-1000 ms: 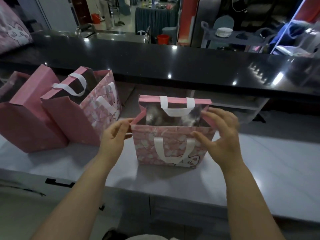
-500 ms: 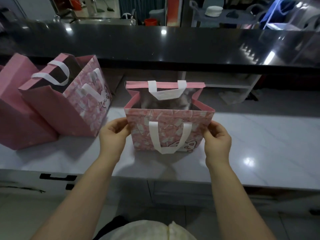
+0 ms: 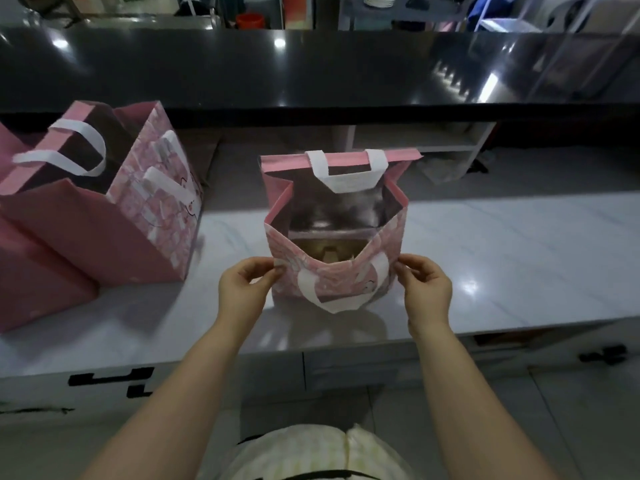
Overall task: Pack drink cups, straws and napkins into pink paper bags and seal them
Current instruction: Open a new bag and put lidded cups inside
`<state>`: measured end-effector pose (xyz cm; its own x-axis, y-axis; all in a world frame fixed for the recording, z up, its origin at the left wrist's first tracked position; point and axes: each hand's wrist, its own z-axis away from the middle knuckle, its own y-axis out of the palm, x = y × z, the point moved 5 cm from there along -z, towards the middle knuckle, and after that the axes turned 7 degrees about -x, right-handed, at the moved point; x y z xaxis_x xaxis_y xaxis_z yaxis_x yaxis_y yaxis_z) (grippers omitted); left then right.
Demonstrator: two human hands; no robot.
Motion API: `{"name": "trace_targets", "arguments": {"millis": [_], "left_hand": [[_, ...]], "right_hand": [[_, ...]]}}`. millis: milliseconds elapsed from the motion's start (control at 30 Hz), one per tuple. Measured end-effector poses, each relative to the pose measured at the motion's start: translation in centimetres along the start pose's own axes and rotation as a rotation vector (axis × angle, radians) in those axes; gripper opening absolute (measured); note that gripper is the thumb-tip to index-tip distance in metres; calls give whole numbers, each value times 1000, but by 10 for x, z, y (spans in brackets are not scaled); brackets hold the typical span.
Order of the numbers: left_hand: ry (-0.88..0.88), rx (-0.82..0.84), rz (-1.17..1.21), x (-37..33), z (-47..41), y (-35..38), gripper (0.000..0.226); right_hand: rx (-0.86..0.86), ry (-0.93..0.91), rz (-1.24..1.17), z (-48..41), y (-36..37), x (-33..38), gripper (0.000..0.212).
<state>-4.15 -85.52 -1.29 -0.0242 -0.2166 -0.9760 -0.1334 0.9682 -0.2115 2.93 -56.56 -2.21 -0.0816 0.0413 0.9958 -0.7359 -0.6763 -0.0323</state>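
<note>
Head view, single wide-angle camera: worn on the person's head, facing forward and steeply down. Near range: pink paper bag (image 3: 332,279) centre frame on the white counter (image 3: 502,258), left hand (image 3: 242,289) and right hand (image 3: 427,289) at its sides, black bar top (image 3: 311,71) across the upper frame.

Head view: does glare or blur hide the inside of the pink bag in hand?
Head view: glare spots lie on the glossy black counter and white marble worktop, not on the small pink patterned paper bag; its silvery inside is dim, contents unclear; the larger pink bags left are blurred.
</note>
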Motion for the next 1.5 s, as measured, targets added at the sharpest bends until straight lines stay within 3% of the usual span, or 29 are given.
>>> {"name": "trace_targets", "arguments": {"millis": [267,467,767,967,1167,1500], "left_hand": [[-71,-73,186,-4,-15,-3,23],[-134,64,237,-4,-9,13,8],[-134,386,257,-30,32,98,8],[-94,507,312,-62,88,170,9],[-107,516,392,-91,144,260,5],[-148,463,389,-128,221,396,4]], "right_hand": [[20,-24,5,28,6,16,33],[-344,-27,-69,60,-31,13,9],[-706,10,-159,110,-131,23,17],[-867,35,-237,120,-210,26,18],[-902,65,-358,88,-303,27,12],[-846,58,-308,18,-448,28,19]]}}
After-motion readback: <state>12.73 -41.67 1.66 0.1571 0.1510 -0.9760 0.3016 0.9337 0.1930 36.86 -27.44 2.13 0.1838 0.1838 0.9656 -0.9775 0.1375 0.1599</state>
